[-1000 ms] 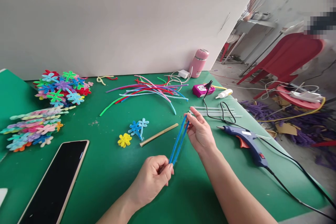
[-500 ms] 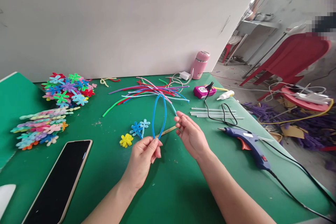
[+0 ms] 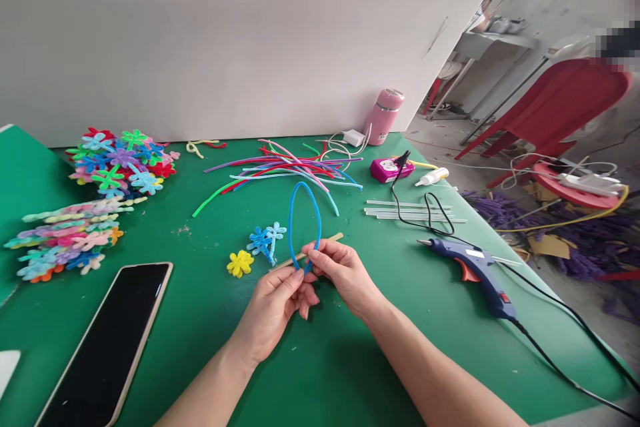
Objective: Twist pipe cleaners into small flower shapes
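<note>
A blue pipe cleaner (image 3: 291, 213), bent into an upright oval loop, stands between my two hands. My left hand (image 3: 280, 297) pinches its lower end between thumb and fingers. On the loop's lower right side, my right hand (image 3: 345, 273) grips it too, close to the left fingertips. Behind the hands lies a thin tan stick (image 3: 334, 238), partly hidden by them. Left of the loop are a yellow pipe-cleaner flower (image 3: 241, 263), a blue flower (image 3: 259, 241) and a light blue flower (image 3: 275, 232). Loose coloured pipe cleaners (image 3: 285, 170) lie in a heap farther back.
A glue gun (image 3: 470, 267) with its cord and several clear glue sticks (image 3: 400, 211) lie right. Behind them sit a magenta power socket (image 3: 387, 171), a white bottle (image 3: 433, 177) and a pink flask (image 3: 385, 117). Finished flowers (image 3: 120, 160) and a phone (image 3: 107, 347) occupy the left.
My right hand has moved left and down from near the heap's light blue pipe cleaner and now holds the loop's right side. My left hand stays at the loop's base.
</note>
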`<action>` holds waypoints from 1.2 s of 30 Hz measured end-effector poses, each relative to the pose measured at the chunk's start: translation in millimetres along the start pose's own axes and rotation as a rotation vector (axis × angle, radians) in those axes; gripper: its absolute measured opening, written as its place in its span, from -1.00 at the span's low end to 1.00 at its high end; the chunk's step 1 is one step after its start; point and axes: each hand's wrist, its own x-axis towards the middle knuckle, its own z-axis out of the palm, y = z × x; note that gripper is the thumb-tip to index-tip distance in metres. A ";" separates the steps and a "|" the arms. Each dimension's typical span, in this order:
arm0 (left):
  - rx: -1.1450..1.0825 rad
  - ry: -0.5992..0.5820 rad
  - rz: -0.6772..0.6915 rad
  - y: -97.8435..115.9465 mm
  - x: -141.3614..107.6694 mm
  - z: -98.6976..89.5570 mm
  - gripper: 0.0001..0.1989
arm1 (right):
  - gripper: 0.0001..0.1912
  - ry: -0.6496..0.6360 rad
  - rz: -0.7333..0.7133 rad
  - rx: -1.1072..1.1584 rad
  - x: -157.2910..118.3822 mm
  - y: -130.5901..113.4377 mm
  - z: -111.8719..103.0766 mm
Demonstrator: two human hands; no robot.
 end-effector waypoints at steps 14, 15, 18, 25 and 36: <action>-0.017 -0.013 -0.010 1.8 -0.3 0.9 -0.81 | -0.77 -0.012 -0.044 -0.033 -2.8 -3.9 2.1; -0.013 -0.015 -0.008 2.0 -0.2 1.1 -0.81 | -0.76 -0.016 -0.040 -0.024 -2.7 -3.7 2.4; -0.008 -0.012 -0.006 2.2 -0.3 1.1 -0.80 | -0.76 -0.027 -0.033 -0.004 -2.4 -3.2 3.4; -0.006 -0.020 0.004 2.4 -0.9 1.0 -0.80 | -0.77 -0.052 -0.030 -0.004 -3.0 -1.1 4.7; 0.007 0.003 0.019 1.2 -0.1 1.1 -0.81 | -0.79 -0.077 -0.048 -0.011 -2.9 2.1 2.5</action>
